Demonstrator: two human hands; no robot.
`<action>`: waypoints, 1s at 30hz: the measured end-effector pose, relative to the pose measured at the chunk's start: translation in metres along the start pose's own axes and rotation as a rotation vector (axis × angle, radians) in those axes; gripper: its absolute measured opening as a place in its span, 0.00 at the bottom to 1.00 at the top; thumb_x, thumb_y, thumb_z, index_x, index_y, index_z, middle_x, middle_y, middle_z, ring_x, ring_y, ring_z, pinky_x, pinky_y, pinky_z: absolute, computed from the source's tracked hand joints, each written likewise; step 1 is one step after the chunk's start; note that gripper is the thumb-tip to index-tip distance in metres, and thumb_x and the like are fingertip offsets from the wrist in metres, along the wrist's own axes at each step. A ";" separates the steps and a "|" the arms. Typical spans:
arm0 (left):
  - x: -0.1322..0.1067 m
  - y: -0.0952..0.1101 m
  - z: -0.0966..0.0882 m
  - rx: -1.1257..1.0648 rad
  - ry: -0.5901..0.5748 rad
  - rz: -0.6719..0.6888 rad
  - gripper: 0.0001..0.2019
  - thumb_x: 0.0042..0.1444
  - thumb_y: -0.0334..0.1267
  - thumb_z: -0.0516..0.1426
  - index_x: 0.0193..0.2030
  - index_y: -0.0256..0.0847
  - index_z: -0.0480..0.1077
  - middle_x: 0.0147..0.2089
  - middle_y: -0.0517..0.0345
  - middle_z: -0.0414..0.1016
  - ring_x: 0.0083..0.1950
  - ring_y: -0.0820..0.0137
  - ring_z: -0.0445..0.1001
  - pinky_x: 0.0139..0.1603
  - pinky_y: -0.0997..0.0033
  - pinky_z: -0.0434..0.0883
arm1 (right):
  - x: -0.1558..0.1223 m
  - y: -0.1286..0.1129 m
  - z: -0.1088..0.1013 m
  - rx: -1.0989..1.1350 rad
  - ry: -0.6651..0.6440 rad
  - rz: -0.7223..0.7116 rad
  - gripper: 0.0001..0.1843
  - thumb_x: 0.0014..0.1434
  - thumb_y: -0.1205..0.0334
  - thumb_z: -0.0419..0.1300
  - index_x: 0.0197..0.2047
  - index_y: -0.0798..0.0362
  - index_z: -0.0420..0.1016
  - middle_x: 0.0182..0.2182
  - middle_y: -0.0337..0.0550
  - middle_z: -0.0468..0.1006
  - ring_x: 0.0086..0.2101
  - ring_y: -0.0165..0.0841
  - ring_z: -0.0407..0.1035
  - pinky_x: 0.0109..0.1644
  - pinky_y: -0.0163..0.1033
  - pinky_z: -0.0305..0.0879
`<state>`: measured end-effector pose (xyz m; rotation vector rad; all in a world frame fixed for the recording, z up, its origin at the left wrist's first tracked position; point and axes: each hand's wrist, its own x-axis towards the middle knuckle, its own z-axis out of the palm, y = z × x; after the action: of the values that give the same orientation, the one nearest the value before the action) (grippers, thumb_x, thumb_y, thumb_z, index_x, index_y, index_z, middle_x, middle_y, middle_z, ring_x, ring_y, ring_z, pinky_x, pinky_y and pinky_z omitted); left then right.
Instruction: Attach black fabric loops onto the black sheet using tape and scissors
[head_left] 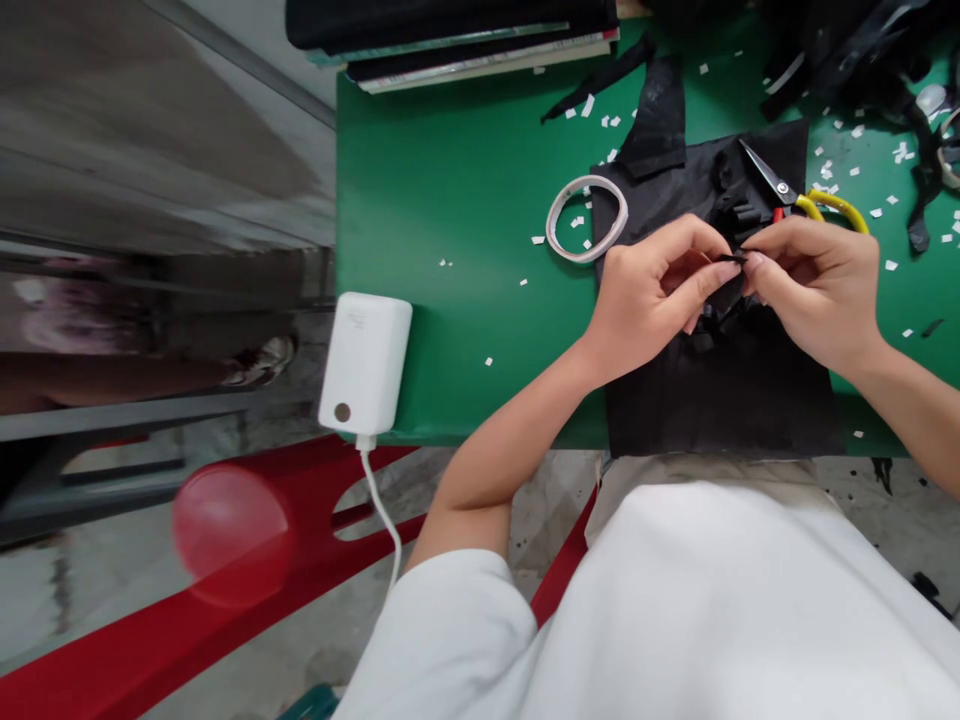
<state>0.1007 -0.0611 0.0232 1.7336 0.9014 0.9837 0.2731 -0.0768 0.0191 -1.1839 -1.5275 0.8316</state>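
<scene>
Between the fingertips of my left hand (660, 285) and my right hand (817, 280) is a small black strip (733, 259), pinched from both sides. Its material is too small to make out. Beneath both hands lies a black sheet (720, 390), with several curled black scraps (739, 205) on top of it. Just beyond my right hand rest scissors (781, 187) with yellow and red handles, their points toward the upper left. A ring of white tape (551, 225) lies left of my left hand, partly over the sheet's edge.
The green table (450, 220) is scattered with tiny white paper bits. Books (480, 60) lie stacked at the far edge, a black heap (862, 60) at far right. A white power bank (367, 360) with a cable sits at the left corner, above a red chair (300, 500).
</scene>
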 end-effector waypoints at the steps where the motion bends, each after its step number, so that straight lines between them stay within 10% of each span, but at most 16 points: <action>1: 0.000 0.000 0.000 0.017 0.003 -0.001 0.11 0.64 0.47 0.56 0.36 0.43 0.68 0.25 0.68 0.72 0.18 0.82 0.67 0.21 0.79 0.66 | 0.000 0.000 0.000 0.004 0.001 -0.009 0.06 0.58 0.64 0.63 0.28 0.47 0.75 0.20 0.34 0.71 0.20 0.26 0.63 0.22 0.35 0.56; 16: 0.000 -0.001 0.002 0.231 0.002 -0.017 0.15 0.66 0.51 0.53 0.36 0.43 0.64 0.28 0.65 0.70 0.28 0.78 0.75 0.24 0.78 0.68 | -0.002 0.001 0.002 -0.082 0.000 -0.080 0.05 0.58 0.65 0.62 0.30 0.47 0.75 0.20 0.32 0.70 0.20 0.25 0.61 0.21 0.34 0.55; 30: -0.001 0.000 -0.002 0.324 0.062 0.051 0.16 0.65 0.53 0.54 0.35 0.43 0.63 0.27 0.65 0.70 0.26 0.79 0.70 0.30 0.75 0.70 | -0.001 0.004 -0.005 -0.335 -0.048 -0.558 0.05 0.62 0.67 0.59 0.39 0.49 0.75 0.26 0.38 0.78 0.23 0.29 0.68 0.26 0.37 0.64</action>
<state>0.0987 -0.0609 0.0234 2.0136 1.1094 0.9695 0.2790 -0.0772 0.0165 -0.8916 -1.9595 0.2380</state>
